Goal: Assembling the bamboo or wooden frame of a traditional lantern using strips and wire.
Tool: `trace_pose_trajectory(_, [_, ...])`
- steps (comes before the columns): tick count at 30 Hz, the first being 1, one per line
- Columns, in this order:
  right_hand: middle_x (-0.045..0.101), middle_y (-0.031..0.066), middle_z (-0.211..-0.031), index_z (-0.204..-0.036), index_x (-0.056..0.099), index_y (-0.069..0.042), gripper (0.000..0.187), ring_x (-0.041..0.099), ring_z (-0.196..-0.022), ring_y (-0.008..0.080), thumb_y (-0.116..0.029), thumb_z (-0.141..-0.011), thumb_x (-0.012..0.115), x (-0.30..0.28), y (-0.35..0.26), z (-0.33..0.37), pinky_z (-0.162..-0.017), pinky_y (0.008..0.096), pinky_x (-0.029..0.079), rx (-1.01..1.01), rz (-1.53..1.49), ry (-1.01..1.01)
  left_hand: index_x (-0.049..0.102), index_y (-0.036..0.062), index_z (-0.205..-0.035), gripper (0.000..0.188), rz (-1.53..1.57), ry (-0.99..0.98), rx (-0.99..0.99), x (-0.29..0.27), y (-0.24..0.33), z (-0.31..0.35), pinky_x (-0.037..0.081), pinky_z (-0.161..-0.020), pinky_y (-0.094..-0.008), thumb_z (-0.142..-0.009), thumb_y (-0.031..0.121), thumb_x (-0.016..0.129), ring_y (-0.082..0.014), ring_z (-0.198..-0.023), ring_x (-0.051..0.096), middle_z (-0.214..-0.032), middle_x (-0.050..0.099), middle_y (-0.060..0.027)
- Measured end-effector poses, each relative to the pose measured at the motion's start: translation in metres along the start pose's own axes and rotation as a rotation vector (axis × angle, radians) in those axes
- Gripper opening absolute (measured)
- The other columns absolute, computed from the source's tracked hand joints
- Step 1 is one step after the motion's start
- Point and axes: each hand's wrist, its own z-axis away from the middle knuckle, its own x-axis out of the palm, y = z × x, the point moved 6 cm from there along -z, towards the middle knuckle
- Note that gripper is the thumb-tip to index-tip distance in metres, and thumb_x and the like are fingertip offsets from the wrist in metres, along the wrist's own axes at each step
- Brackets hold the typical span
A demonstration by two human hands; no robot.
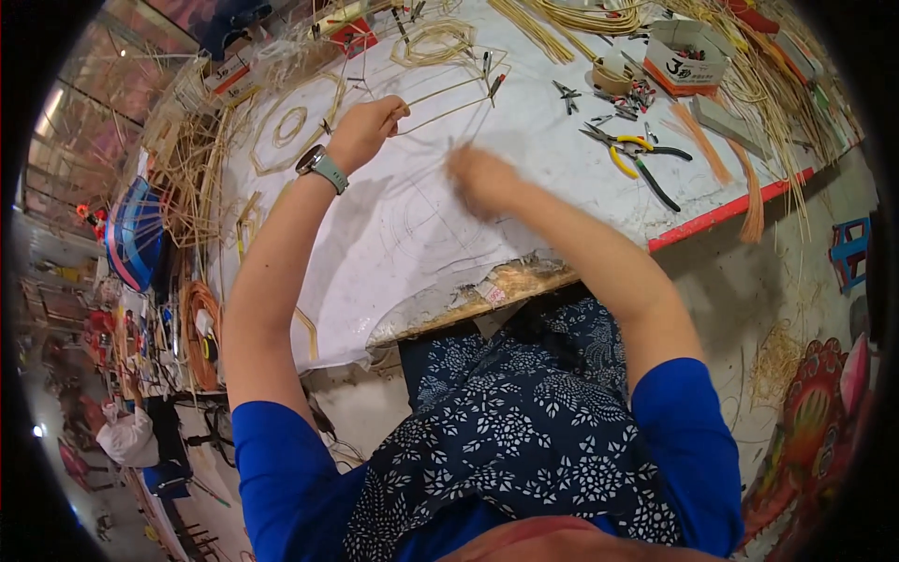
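Observation:
My left hand (368,131), with a watch on its wrist, is closed on the near end of a thin tan cane or bamboo strip (449,91). The strip is bent into a narrow frame that stretches away to the right, with small dark clips (496,86) at its far end. To the right and nearer to me, my right hand (479,181) is smeared by motion, so its fingers and anything in them cannot be made out. Below both hands lies white paper (375,253) with faint drawn circles (426,211), covering the table.
Yellow-handled pliers (622,161) and green-and-black pliers (655,184) lie at right, near a tape roll (613,75) and a box of clips (688,70). Polygonal strip frames (433,44) rest at the back. Orange fibres (702,145) lie by the red table edge (730,208).

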Motion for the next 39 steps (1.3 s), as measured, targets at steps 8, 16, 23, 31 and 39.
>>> trace_pose_trajectory(8, [0.059, 0.0140, -0.107, -0.111, 0.053, 0.000, 0.026, 0.059, -0.095, 0.0245, -0.007, -0.086, 0.048, -0.049, 0.068, 0.044, -0.083, 0.0353, 0.048, 0.809, -0.957, 0.349, 0.060, 0.0011, -0.089, 0.021, 0.146, -0.072, -0.012, -0.011, 0.007, -0.011, 0.047, -0.060, -0.0289, -0.091, 0.018, 0.048, -0.0148, -0.062, 0.060, -0.066, 0.061, -0.0083])
trace_pose_trajectory(16, [0.057, 0.0117, -0.105, -0.114, 0.047, 0.000, 0.024, 0.060, -0.088, 0.0235, -0.013, -0.095, 0.041, -0.048, 0.067, 0.022, -0.076, 0.0386, 0.051, 0.671, -2.257, 0.860, 0.062, -0.0012, -0.092, 0.020, 0.212, -0.157, -0.034, 0.010, 0.025, -0.008, 0.048, -0.062, -0.0247, -0.090, 0.016, 0.051, -0.0115, -0.064, 0.059, -0.069, 0.061, -0.0057])
trace_pose_trajectory(23, [0.057, 0.0110, -0.106, -0.114, 0.047, -0.002, 0.023, 0.060, -0.089, 0.0225, -0.013, -0.094, 0.042, -0.049, 0.063, 0.031, -0.076, 0.0384, 0.050, 0.784, -2.145, 0.847, 0.063, -0.0021, -0.097, 0.020, 0.384, -0.287, -0.122, 0.031, 0.026, 0.004, 0.049, -0.065, -0.0237, -0.089, 0.015, 0.055, -0.0098, -0.069, 0.060, -0.074, 0.063, -0.0039])
trace_pose_trajectory(31, [0.060, 0.0086, -0.099, -0.109, 0.052, -0.004, 0.020, 0.060, -0.086, 0.0198, -0.012, -0.093, 0.045, -0.049, 0.067, 0.044, -0.073, 0.0349, 0.050, 0.840, -1.997, 0.786, 0.065, -0.0022, -0.093, 0.020, 0.374, -0.302, -0.111, 0.038, 0.026, 0.007, 0.049, -0.065, -0.0236, -0.088, 0.015, 0.058, -0.0099, -0.069, 0.060, -0.074, 0.063, -0.0040])
trace_pose_trajectory(39, [0.061, 0.0142, -0.098, -0.100, 0.060, -0.006, 0.018, 0.058, -0.090, 0.0281, -0.010, -0.085, 0.053, -0.110, 0.108, 0.072, -0.079, 0.0371, 0.046, 0.534, -0.113, 0.809, 0.065, -0.0035, -0.092, 0.020, 0.501, -0.257, -0.089, 0.019, 0.022, -0.012, 0.049, -0.064, -0.0235, -0.087, 0.015, 0.059, -0.0100, -0.067, 0.059, -0.073, 0.063, -0.0043])
